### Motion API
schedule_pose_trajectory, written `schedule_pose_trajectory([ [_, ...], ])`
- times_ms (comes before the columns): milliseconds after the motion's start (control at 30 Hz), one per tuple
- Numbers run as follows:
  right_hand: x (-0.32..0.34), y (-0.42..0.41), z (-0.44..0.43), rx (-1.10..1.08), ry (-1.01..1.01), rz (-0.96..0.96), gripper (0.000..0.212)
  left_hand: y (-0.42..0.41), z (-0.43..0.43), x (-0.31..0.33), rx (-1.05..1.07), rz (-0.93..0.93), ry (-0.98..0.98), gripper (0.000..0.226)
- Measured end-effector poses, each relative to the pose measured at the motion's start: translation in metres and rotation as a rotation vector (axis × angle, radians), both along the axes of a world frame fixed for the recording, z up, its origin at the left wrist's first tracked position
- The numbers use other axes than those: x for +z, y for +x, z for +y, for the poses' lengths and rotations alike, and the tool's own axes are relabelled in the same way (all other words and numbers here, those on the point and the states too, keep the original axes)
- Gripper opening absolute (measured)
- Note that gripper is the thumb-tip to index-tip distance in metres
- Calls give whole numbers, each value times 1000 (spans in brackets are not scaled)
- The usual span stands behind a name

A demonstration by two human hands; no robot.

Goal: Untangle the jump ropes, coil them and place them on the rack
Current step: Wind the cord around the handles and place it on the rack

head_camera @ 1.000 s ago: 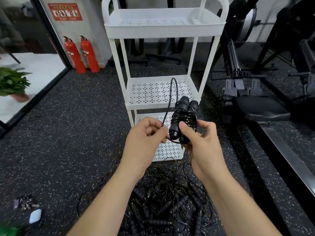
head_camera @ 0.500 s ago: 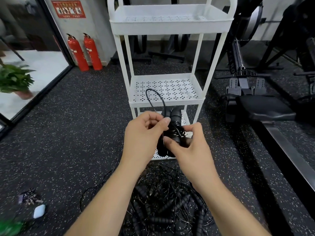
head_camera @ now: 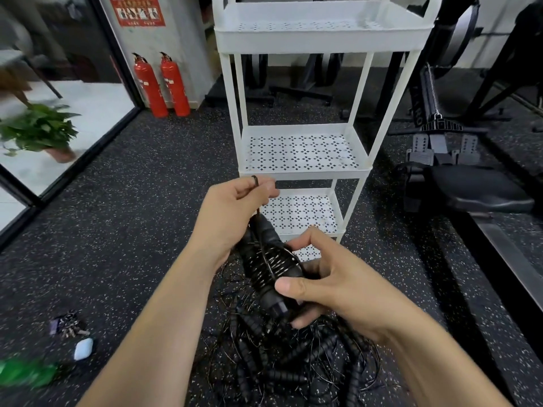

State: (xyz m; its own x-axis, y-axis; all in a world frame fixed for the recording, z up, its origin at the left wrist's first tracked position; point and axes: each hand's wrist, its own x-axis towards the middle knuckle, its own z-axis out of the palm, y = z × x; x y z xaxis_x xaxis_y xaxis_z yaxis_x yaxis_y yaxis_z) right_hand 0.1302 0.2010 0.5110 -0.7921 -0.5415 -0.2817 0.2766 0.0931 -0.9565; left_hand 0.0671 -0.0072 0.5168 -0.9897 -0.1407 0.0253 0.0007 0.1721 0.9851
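You are cinching the last loop on the coiled jump rope (head_camera: pixel 270 267)

Your left hand (head_camera: pixel 232 212) is pinching the cord end (head_camera: pixel 254 181), the tall loop of a second ago shrinking small; your right hand (head_camera: pixel 338 286) grip is holding the bundle, now lowered over the tangled pile (head_camera: pixel 293 365) at 6 o'clock; the rack (head_camera: pixel 305 174) is waiting at 12 o'clock, probably next.

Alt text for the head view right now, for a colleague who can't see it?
The right hand holds a coiled jump rope, cord wound round its black handles, while the left hand pinches the cord's loose end. A tangled pile of ropes lies on the floor before a white three-tier rack.
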Motion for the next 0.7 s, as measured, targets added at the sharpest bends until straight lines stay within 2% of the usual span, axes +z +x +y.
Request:
schedule_pose_trajectory([
  [67,4,-1,9,46,-28,-2,49,-2,-5,1,-25,-27,0,30],
  [167,9,1,17,136,-122,-9,52,-5,-13,-2,-146,-182,132,67],
  [233,12,1,18,108,-207,-22,53,-7,-14,-11,-201,-258,217,79],
  [300,14,-1,18,18,-263,-8,56,-8,-12,-22,-210,-285,246,74],
  [333,15,-3,19,-33,-271,11,58,-8,-9,-25,-217,-269,155,68],
  [367,15,-5,19,-83,-270,34,59,-6,-7,-27,-221,-257,-16,62],
  [433,14,-7,21,-187,-257,75,57,-4,-2,-32,-211,-211,-415,34],
  [467,14,-8,22,-238,-252,92,55,-3,1,-32,-213,-204,-491,29],
  [533,13,-11,25,-336,-252,121,55,0,11,-28,-252,-208,-479,36],
  [667,5,-22,36,-516,-233,181,59,11,27,-15,-416,-158,-618,31],
  [700,3,-25,38,-553,-219,196,59,13,27,-14,-423,-131,-602,26],
])
